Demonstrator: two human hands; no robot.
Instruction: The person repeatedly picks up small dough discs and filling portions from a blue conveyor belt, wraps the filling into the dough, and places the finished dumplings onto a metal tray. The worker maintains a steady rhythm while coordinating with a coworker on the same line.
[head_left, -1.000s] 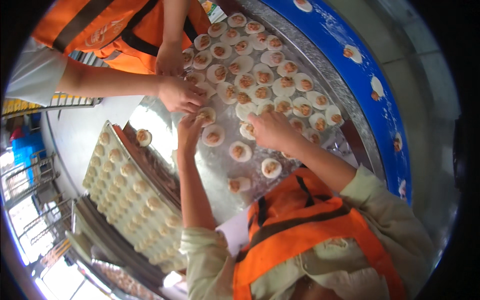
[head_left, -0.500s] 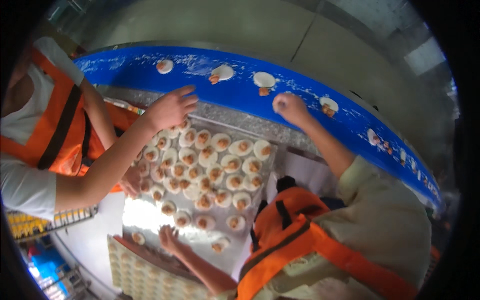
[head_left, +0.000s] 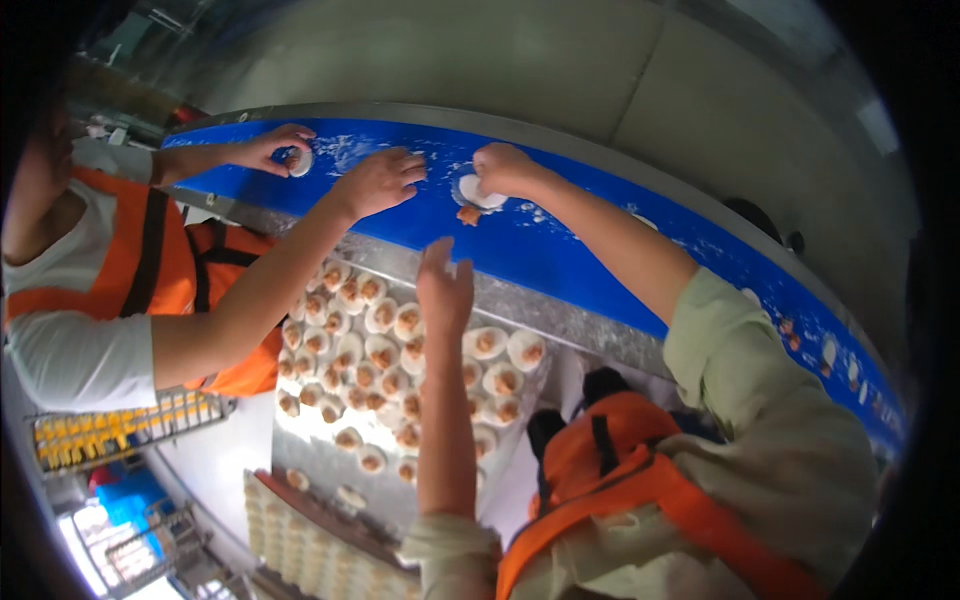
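Note:
My right hand (head_left: 508,171) reaches over the blue conveyor belt, its fingers closed on the edge of a flat white dough round (head_left: 482,192). A lump of orange-brown filling (head_left: 468,215) lies at the near edge of that round. My left hand (head_left: 445,285) is raised over the far edge of the metal tray, fingers apart and nothing visible in them. Below it, dough rounds topped with filling (head_left: 381,351) cover much of the tray (head_left: 300,440); my left forearm hides some of them.
At left, a co-worker in an orange apron (head_left: 150,250) holds a filled dough round (head_left: 299,162) over the belt (head_left: 370,220); their other hand (head_left: 385,182) hovers near mine. A second tray of pale dough pieces (head_left: 320,540) sits nearer. More pieces lie along the belt to the right.
My left hand has gone from the tray's near part up toward the belt. My right hand has shifted left and taken hold of a dough round. The co-worker has grasped another round.

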